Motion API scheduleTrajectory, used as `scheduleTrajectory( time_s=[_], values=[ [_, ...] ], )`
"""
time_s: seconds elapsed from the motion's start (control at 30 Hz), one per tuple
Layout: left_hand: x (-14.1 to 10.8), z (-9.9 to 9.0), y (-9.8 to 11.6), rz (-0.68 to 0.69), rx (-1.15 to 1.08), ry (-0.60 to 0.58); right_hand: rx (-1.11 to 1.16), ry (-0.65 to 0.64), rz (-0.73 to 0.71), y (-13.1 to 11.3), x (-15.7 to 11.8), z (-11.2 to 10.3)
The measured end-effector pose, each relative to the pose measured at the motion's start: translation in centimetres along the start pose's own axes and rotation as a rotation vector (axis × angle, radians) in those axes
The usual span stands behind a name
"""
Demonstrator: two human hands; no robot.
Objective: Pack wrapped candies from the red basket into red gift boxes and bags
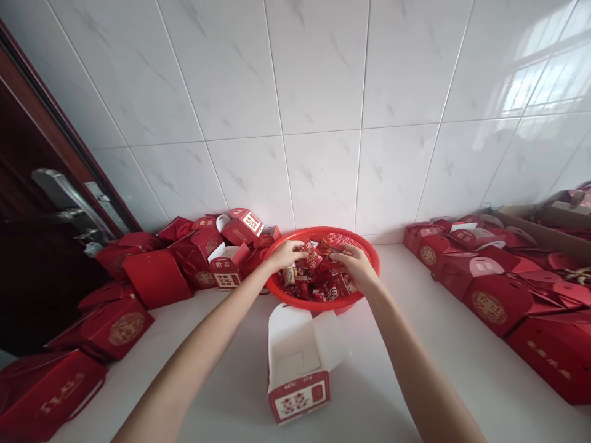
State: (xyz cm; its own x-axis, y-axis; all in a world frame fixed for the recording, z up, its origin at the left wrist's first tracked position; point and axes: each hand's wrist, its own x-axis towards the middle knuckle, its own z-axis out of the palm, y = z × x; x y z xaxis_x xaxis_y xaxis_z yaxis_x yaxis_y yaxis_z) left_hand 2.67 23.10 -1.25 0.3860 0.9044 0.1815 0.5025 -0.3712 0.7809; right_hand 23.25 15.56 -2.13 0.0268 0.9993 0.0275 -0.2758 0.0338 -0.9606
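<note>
White tabletop [231,394] lined at right with red cardboard boxes [489,307]. Round red plastic basket [318,304] set at back, holding small shiny wrapped packets [332,289]. White-lined red cardboard carton [302,403] stood open just before basket. Left hand [287,253] half curled at red packet [314,257], right hand [357,264] loosely curled over others; grips unclear. Packets best pinched singly by wrapper edges, wrists kept above rim.

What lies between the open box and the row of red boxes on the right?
The right forearm crosses over the white tabletop there; the surface on either side of it is bare in the head view.
</note>
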Motion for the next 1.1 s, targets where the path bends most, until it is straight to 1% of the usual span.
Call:
scheduleTrajectory(
  time_s=[0.1, 0.17, 0.3, 0.4, 0.5, 0.6, 0.67, 0.73, 0.83, 0.93, 1.03, 1.1],
  values=[
    [-0.4, -0.1, 0.5, -0.076, -0.29, -0.044, -0.001, -0.015, -0.016, 0.3, 0.1, -0.2],
    [-0.5, 0.2, 0.7, -0.079, -0.385, -0.067, -0.001, -0.049, -0.016, 0.3, 0.1, -0.3],
    [-0.2, 0.8, 1.2, 0.043, -0.386, -0.022, 0.007, -0.118, 0.005, 0.2, -0.2, -0.3],
    [0.2, 0.8, 1.5, 0.029, -0.394, -0.026, 0.037, -0.1, -0.007, 0.0, -0.2, -0.2],
    [0.9, 0.5, 1.4, -0.025, -0.328, 0.012, 0.037, -0.016, -0.042, 0.0, -0.2, -0.1],
    [1.9, 0.3, 0.5, -0.067, -0.076, 0.102, 0.021, 0.095, -0.048, -0.1, -0.3, -0.1],
    [2.5, 0.4, -0.5, -0.108, 0.122, 0.106, 0.005, 0.123, -0.044, -0.2, -0.3, 0.0],
    [3.0, 0.8, -1.3, -0.147, 0.229, 0.068, -0.018, 0.106, -0.037, -0.3, -0.4, 0.1],
    [3.5, 1.3, -2.0, -0.163, 0.227, 0.028, -0.035, 0.059, -0.01, -0.3, -0.5, 0.1],
    [3.5, 1.3, -2.0, -0.145, 0.176, 0.022, -0.031, 0.03, -0.005, -0.3, -0.5, 0.1],
    [3.0, 0.6, -1.5, -0.149, 0.146, 0.061, -0.032, 0.032, -0.011, -0.3, -0.4, 0.1],
    [2.5, 0.2, -1.1, -0.162, 0.172, 0.104, -0.016, 0.042, -0.009, -0.4, -0.4, 0.2]
  ],
)
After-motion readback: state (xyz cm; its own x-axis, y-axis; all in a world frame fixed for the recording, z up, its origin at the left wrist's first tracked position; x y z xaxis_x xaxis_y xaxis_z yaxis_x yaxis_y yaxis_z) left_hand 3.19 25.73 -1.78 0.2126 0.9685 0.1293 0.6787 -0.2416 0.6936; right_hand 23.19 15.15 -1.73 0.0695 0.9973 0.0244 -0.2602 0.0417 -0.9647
